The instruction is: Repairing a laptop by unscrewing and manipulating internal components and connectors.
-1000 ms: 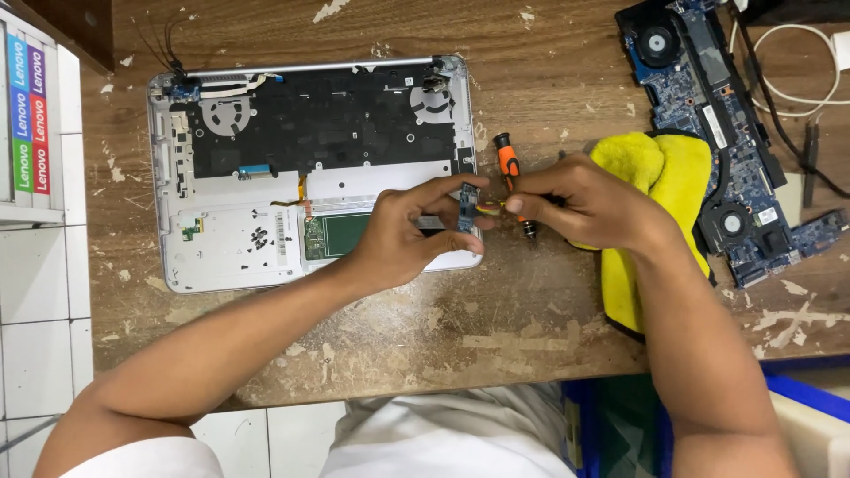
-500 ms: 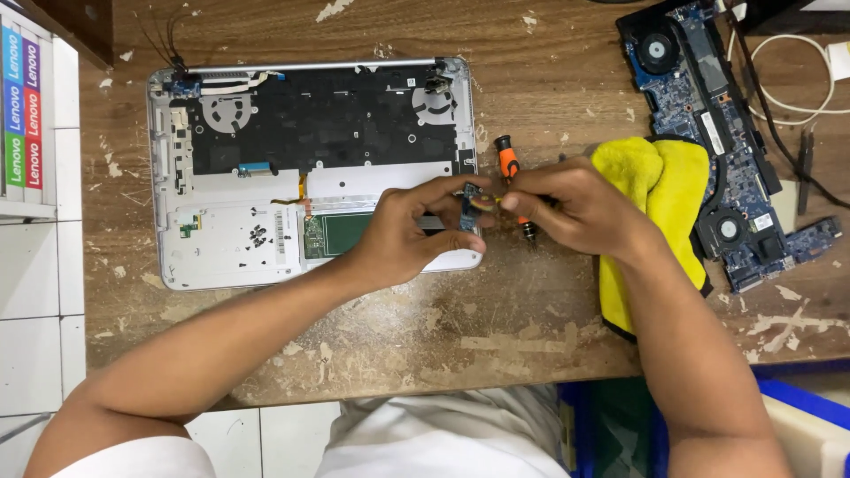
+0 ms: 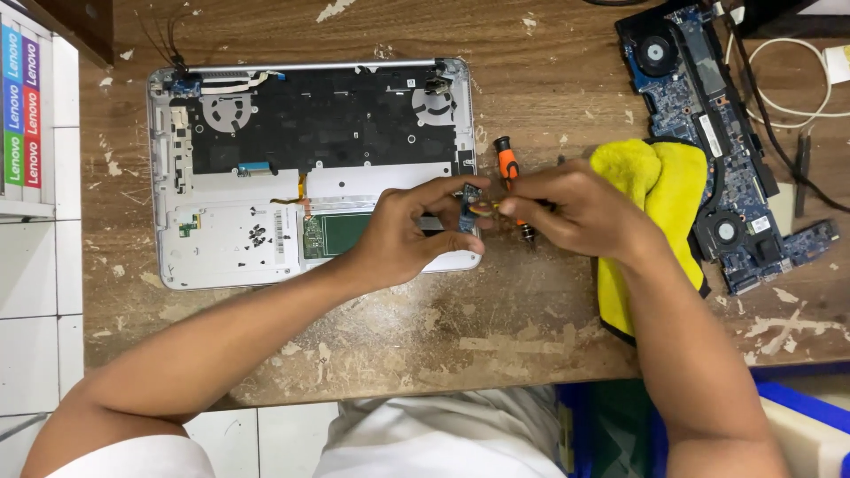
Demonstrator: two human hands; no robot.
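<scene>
Laptop shell: one opened silver laptop base [image 3: 230, 257] lies left of both hands, its inner side up; the main board is already out of it, while the black keyboard backing and the green pad board are still in place.
Left hand: the left hand [image 3: 403, 235] rests over the shell's right lower corner, fingers curled, pinching one small blue circuit board [image 3: 469, 208] between thumb and forefinger.
Small board: held upright between the two hands, above the shell's edge, free of the laptop.
Right hand: the right hand [image 3: 575, 212] meets the left, fingertips closed on something small and brownish at the board; what it is I cannot tell.
Screwdriver: one orange-handled screwdriver [image 3: 509, 173] lies just behind the fingers, untouched.
Cloth: one yellow cloth [image 3: 660, 190] lies under the right wrist.
Motherboard: one blue motherboard [image 3: 708, 115] with two fans lies right of the cloth, removed.
</scene>
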